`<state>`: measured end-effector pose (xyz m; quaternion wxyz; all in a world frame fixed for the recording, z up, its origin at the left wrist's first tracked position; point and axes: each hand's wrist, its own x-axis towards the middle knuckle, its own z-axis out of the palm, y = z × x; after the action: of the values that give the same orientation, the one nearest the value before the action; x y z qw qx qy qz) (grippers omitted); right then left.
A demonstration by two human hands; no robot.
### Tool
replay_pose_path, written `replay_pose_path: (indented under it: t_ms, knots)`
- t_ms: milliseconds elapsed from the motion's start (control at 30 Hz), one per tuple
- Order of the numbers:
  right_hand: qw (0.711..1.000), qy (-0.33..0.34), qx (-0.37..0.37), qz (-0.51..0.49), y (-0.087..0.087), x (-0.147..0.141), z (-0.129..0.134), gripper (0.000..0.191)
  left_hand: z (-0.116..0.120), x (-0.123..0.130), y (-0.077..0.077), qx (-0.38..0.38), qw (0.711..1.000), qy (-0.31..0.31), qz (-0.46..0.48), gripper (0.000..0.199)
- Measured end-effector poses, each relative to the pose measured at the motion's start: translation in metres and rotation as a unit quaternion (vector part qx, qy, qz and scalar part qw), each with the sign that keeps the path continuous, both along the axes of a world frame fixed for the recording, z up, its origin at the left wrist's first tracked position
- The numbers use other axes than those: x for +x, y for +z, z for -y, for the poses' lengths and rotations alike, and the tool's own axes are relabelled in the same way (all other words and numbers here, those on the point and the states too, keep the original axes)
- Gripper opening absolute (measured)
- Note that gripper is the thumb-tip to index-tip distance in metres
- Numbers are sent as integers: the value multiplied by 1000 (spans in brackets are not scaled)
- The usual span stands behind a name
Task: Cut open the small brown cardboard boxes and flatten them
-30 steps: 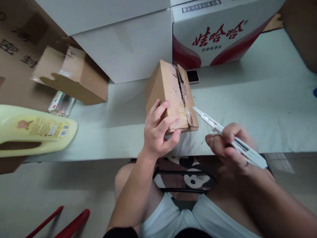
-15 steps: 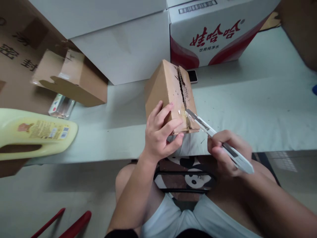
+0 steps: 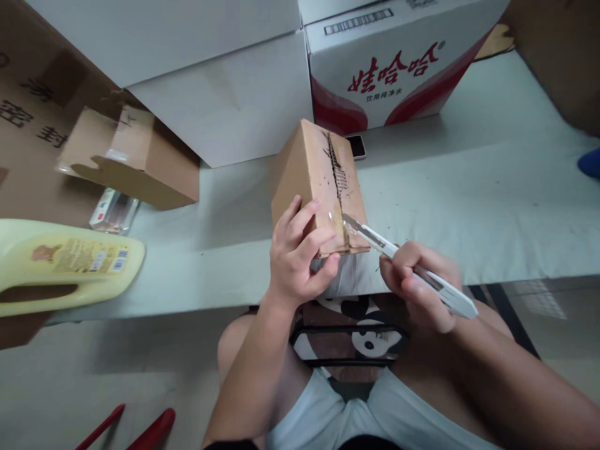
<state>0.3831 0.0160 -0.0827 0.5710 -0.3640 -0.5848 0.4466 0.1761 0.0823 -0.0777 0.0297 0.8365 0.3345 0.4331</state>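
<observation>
A small brown cardboard box [image 3: 293, 169] stands near the table's front edge, with a ragged dark slit along its upper face and clear tape near the close end. My left hand [image 3: 300, 253] grips the box's near left corner, fingers spread over its side and top, thumb at the near edge. In my right hand [image 3: 422, 281] is a white utility knife [image 3: 447, 297], its fingers closed round the handle. The knife's blade is out, and its tip touches the taped part of the slit.
White cartons [image 3: 225, 94] line the back, one with red lettering [image 3: 382, 106]. A phone [image 3: 357, 147] lies behind the box. At left are an open brown box [image 3: 171, 165], a clear package [image 3: 114, 211] and a yellow bottle [image 3: 94, 287]. Something blue [image 3: 589, 162] sits far right.
The view has shifted slightly, moving most tabletop things left. The slit in the box looks narrower. Both hands keep their holds, and the blade stays at the taped part.
</observation>
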Motion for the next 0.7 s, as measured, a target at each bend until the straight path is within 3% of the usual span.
replay_pose_path:
  t_ms: [500,633,700]
  knots:
    - [995,74,59,-5,9,-9,1,16,-5,-9,-3,-7,1000,0,20,25]
    - [991,58,120,-21,14,-5,5,14,-11,-20,-8,-11,998,5,69,27]
    - [987,15,158,-28,10,-2,5,10,-14,-26,-12,-12,995,14,100,32]
